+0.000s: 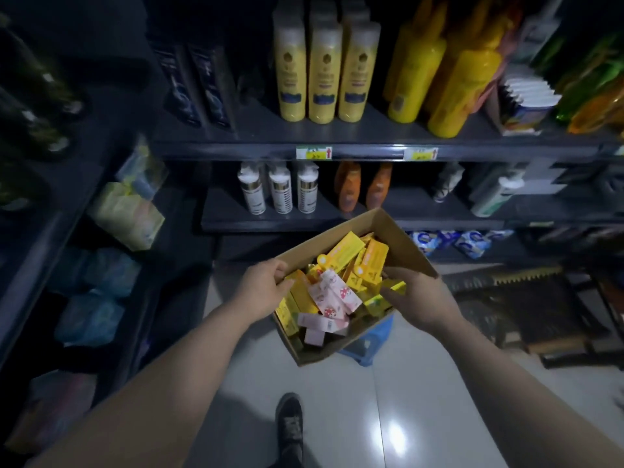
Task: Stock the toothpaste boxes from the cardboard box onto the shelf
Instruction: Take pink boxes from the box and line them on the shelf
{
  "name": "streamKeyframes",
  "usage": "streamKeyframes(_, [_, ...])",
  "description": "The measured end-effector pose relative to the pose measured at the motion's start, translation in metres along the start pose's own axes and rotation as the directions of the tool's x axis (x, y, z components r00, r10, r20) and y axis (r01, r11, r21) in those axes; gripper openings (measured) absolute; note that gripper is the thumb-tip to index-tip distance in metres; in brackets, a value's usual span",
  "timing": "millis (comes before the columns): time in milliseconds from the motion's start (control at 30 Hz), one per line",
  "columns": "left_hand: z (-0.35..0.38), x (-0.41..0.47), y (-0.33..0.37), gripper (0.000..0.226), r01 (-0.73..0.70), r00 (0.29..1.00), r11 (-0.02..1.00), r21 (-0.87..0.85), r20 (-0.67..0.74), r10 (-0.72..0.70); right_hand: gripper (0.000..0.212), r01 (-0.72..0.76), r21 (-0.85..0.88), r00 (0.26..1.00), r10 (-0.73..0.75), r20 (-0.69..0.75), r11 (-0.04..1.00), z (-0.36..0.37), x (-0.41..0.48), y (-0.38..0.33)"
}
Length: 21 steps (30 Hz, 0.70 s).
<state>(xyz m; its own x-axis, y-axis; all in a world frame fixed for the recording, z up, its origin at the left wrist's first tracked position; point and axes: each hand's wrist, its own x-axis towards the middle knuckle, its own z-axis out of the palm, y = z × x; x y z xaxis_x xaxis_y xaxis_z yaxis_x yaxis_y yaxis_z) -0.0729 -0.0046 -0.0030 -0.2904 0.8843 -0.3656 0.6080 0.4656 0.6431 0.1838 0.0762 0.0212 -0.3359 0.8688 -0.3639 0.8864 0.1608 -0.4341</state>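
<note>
Toothpaste boxes (341, 285) in cardboard box (401, 238), below and before shelf (371, 152)

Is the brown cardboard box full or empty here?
Well filled: the brown cardboard box holds a loose pile of yellow toothpaste boxes and pink toothpaste boxes.

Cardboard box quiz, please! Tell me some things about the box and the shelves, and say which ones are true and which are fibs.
1. The cardboard box holds yellow boxes and pink boxes. True.
2. The tall bottles on the upper shelf are red. False: they are yellow.
3. Three white pump bottles stand on the lower shelf. True.
4. The left hand grips the cardboard box's rim. True.
5. The cardboard box sits on the upper shelf. False: it is out in front of the shelves, low over the floor.
</note>
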Motion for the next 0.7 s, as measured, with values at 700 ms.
streamKeyframes(700, [0.171, 0.173, -0.068, 0.051, 0.211, 0.936, 0.977, 0.03, 0.281, -0.211, 0.048, -0.101, 0.001, 0.977, 0.099, 0.187, 0.995, 0.156, 0.168, 0.099])
